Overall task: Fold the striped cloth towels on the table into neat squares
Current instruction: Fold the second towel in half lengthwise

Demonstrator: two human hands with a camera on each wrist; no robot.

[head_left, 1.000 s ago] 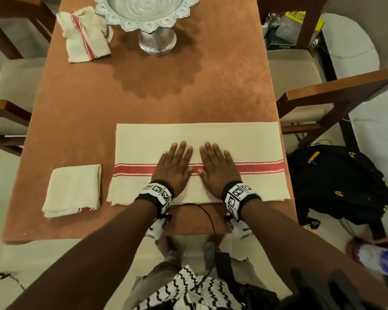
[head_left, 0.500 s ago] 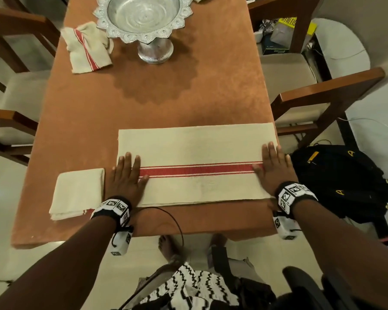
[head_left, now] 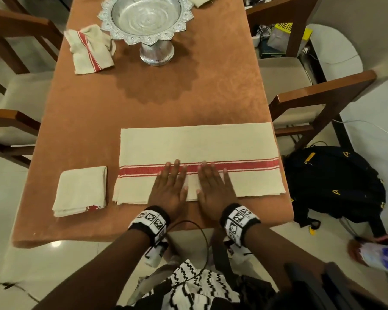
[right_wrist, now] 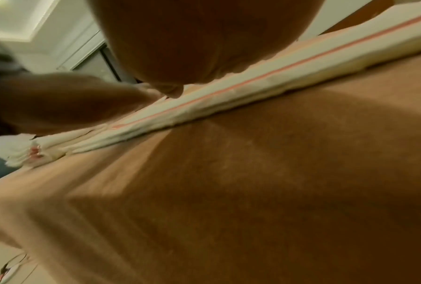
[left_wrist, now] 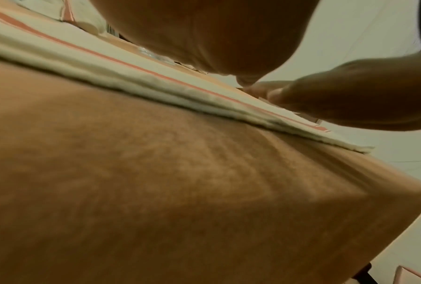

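A cream towel with a red stripe (head_left: 199, 148) lies folded into a long rectangle near the front edge of the brown table (head_left: 157, 104). My left hand (head_left: 169, 186) and right hand (head_left: 213, 186) press flat on its middle, side by side, fingers straight across the stripe. A cream towel folded into a square (head_left: 81, 190) sits to the left of it. A crumpled striped towel (head_left: 89, 49) lies at the far left. The wrist views show the towel's layered front edge (left_wrist: 180, 92) (right_wrist: 229, 100) under each palm.
A silver pedestal bowl (head_left: 146, 21) stands at the far middle of the table, with another cloth corner (head_left: 202, 0) behind it. Wooden chairs (head_left: 318, 101) flank both sides. A black backpack (head_left: 332, 182) lies on the floor to the right.
Both hands slid from the towel's middle out to its left and right ends, then came back together at the middle, a little nearer the front edge.
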